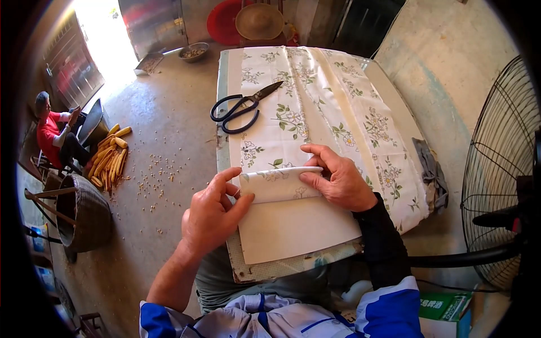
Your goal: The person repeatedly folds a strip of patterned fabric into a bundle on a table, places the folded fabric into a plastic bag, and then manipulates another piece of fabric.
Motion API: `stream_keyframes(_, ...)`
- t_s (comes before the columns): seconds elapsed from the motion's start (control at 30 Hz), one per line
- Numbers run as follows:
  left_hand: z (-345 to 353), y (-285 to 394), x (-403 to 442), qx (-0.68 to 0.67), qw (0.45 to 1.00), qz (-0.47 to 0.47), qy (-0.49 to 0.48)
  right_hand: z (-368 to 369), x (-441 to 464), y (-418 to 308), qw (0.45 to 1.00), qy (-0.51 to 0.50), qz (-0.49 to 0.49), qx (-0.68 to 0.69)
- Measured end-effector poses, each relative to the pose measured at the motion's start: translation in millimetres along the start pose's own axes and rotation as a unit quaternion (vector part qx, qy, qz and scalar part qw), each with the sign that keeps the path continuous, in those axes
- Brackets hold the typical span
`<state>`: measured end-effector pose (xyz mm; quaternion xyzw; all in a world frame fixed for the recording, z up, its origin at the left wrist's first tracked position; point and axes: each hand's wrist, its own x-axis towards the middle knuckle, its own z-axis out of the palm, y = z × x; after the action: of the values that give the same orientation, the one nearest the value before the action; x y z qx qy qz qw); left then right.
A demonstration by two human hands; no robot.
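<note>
1) White cloth printed with grey-outlined flowers and green leaves is lying along the pale, worn-edged tabletop; its near end is forming a folded strip between both hands, with a rounded crease running along the far side

2) Right hand is gripping the strip's right end: thumb is pressing on top, index finger is reaching past the crease, other fingers are curling behind; likely for holding the layers together

3) Left hand is sitting at the strip's left end, fingers bent, thumb and index parted and touching near the corners; can't tell if it's really pinching; position is probably squaring that edge against the right

4) Plain off-white panel is showing on the near side of the strip; can't tell if it's the cloth's reverse or a separate sheet

5) Black-handled metal scissors are resting on the far left of the cloth, blades pointing far right; neither hand is touching them; spot looks chosen for being clear of the fold but near the left hand

6) Crumpled dark grey fabric is hanging at the tabletop's right edge; black wire-cage fan is standing farther right

7) Far left on the floor, a person in a red shirt is sitting beside piled yellow corn cobs
</note>
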<state>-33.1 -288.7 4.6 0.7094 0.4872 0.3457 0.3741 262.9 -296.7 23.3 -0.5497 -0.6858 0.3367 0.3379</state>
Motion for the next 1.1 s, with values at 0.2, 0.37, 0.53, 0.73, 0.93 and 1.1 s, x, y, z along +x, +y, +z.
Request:
stream_keyframes(0.2,5,2,-1,0.044,0.998,-0.004,0.044,4,1,0,0.999,0.025,-0.011,-0.039)
stream_keyframes(0.37,11,-5,3,0.113,0.987,0.095,0.069,10,1,2,0.993,0.056,-0.042,-0.099)
stream_keyframes(0.53,8,1,2,0.211,0.961,0.159,0.079,11,0,1,0.989,0.065,-0.041,-0.127)
stream_keyframes(0.73,15,27,4,0.256,0.927,0.273,0.031,11,-1,-2,0.989,0.067,-0.042,-0.122)
stream_keyframes(0.93,33,9,6,0.268,0.925,0.231,-0.14,12,0,-2,0.987,0.089,-0.04,-0.128)
stream_keyframes(1.1,31,11,5,0.281,0.919,0.23,-0.156,13,1,13,0.961,0.179,-0.055,-0.205)
